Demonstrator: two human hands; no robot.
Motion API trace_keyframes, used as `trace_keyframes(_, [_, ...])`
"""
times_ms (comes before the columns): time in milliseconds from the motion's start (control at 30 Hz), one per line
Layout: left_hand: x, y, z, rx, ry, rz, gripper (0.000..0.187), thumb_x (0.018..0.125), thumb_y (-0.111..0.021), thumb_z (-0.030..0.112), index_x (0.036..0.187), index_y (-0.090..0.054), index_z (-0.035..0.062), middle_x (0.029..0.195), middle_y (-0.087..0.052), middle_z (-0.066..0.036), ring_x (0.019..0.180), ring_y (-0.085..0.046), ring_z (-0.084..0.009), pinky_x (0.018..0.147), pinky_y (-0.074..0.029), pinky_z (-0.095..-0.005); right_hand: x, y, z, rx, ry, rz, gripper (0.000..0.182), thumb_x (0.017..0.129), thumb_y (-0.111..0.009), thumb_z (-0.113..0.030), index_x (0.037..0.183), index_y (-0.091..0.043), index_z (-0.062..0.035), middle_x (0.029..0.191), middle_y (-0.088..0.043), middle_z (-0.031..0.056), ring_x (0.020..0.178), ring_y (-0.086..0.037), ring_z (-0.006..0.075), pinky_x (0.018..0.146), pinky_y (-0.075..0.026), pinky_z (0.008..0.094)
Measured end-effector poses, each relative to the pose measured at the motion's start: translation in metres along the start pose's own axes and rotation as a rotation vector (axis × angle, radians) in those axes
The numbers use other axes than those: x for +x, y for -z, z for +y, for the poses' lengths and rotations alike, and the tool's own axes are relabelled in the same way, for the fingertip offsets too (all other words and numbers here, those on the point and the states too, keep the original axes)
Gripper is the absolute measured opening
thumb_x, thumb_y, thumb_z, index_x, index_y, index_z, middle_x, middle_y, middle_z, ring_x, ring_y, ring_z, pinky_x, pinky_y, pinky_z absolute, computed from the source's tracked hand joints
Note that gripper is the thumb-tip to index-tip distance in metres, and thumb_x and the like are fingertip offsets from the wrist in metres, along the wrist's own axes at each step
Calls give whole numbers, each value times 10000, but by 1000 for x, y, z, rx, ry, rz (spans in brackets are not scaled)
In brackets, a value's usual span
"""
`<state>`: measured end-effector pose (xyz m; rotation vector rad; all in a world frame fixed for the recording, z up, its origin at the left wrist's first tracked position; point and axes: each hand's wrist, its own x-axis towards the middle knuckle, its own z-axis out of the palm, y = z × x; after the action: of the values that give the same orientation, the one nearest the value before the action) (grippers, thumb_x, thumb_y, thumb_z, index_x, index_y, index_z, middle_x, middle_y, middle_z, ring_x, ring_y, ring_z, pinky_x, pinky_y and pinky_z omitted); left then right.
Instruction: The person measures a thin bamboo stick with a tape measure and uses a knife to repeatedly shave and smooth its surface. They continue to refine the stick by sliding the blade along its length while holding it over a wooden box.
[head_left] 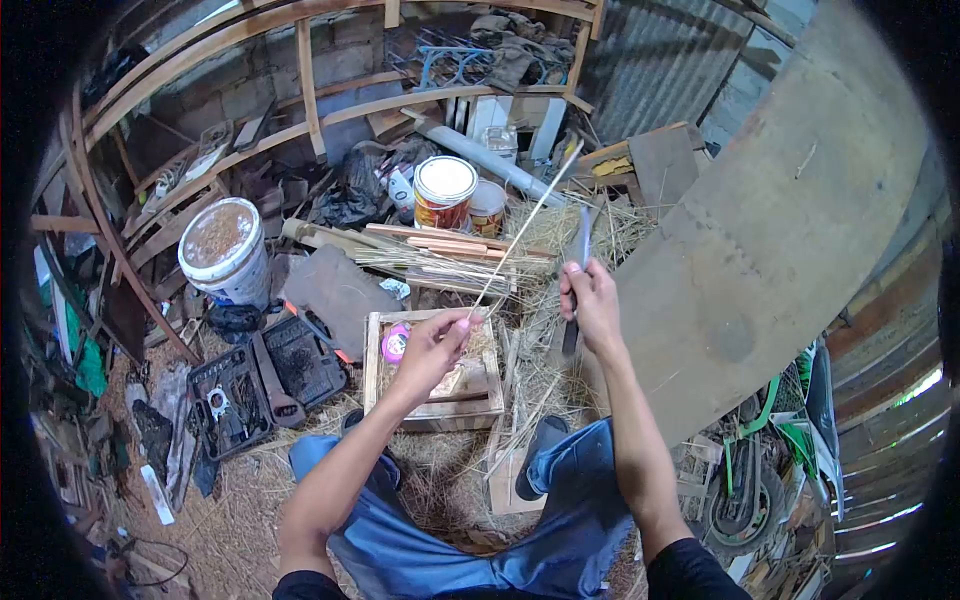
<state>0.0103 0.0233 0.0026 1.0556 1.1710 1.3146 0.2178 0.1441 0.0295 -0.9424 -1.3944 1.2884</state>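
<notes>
My left hand is closed around the lower end of a thin, pale bamboo strip, which slants up and away to the right. In my right hand is a knife, its blade pointing up and its dark handle showing below the fist. The blade stands apart from the strip, just right of its upper part. Below my left hand is a wooden crate with a pink round item at its left side.
A bundle of thin strips lies beyond the crate. Two paint buckets stand behind it, and a white bucket is at left. An open tool case lies on the floor. A large board leans at right.
</notes>
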Motion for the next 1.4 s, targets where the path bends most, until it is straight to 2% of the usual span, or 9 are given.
trace_keyframes(67, [6,-7,1,-117,-34,3,254,970,-496,234,1108,-604,50,682,-414,62,536,-309,-13,460,-234,-169,-17,-17,-18,-3,-61,-138,195,977,-463,-221,1048,-496,-43,637,-513,4,503,-462,55,425,-364,211])
trace_keyframes(167, [10,-10,2,-3,-81,29,251,971,-494,245,1087,-615,57,679,-413,60,536,-309,-13,464,-238,-171,-35,-43,-14,-47,-109,-343,235,986,-436,-224,1118,-482,-35,653,-513,0,515,-450,51,426,-340,201])
trace_keyframes(333, [7,-5,-13,317,-215,0,201,944,-519,139,1002,-612,-29,870,-653,-55,835,-591,-104,719,-473,-248,-34,-45,-1,-23,-325,-605,302,975,-482,-272,1167,-532,-43,647,-459,-30,508,-358,26,417,-264,174])
trace_keyframes(567, [-12,5,-12,502,-221,-42,201,947,-526,142,970,-635,-25,820,-643,-40,749,-531,-80,671,-429,-251,-13,2,-11,113,-379,-383,297,978,-470,-288,1147,-577,-70,632,-411,-67,490,-321,12,405,-230,162])
trace_keyframes(700, [-20,-9,-1,573,-46,-23,197,942,-536,140,972,-636,-28,813,-640,-39,732,-514,-70,661,-422,-239,-40,-30,-4,69,-423,-568,384,966,-491,-341,1155,-532,-9,596,-358,-74,460,-299,9,390,-227,165])
trace_keyframes(733, [-20,-13,-6,561,-307,42,160,909,-554,96,982,-645,-13,726,-636,-84,613,-525,-101,554,-407,-286,-46,-39,-6,100,-448,-602,362,963,-506,-313,1122,-548,10,605,-392,-64,462,-311,8,389,-238,165])
trace_keyframes(900, [-18,-8,-13,417,-264,-8,172,914,-548,121,986,-650,2,712,-629,-52,584,-492,-87,524,-387,-273,-34,-23,-8,119,-498,-630,326,946,-547,-280,1053,-579,26,620,-446,-45,468,-336,9,383,-233,162])
trace_keyframes(1033, [-25,2,-10,460,-161,-65,174,915,-546,136,964,-655,9,715,-642,-64,575,-489,-90,525,-391,-269,-12,21,-12,20,-478,-245,387,921,-577,-334,1053,-596,29,621,-424,-59,458,-319,10,377,-225,171])
trace_keyframes(1400, [-30,10,-4,563,-169,-98,170,904,-556,134,972,-656,15,729,-649,-114,567,-523,-143,547,-421,-297,12,79,-15,129,-484,-184,354,947,-539,-243,1160,-514,38,635,-399,-55,465,-287,6,380,-224,159])
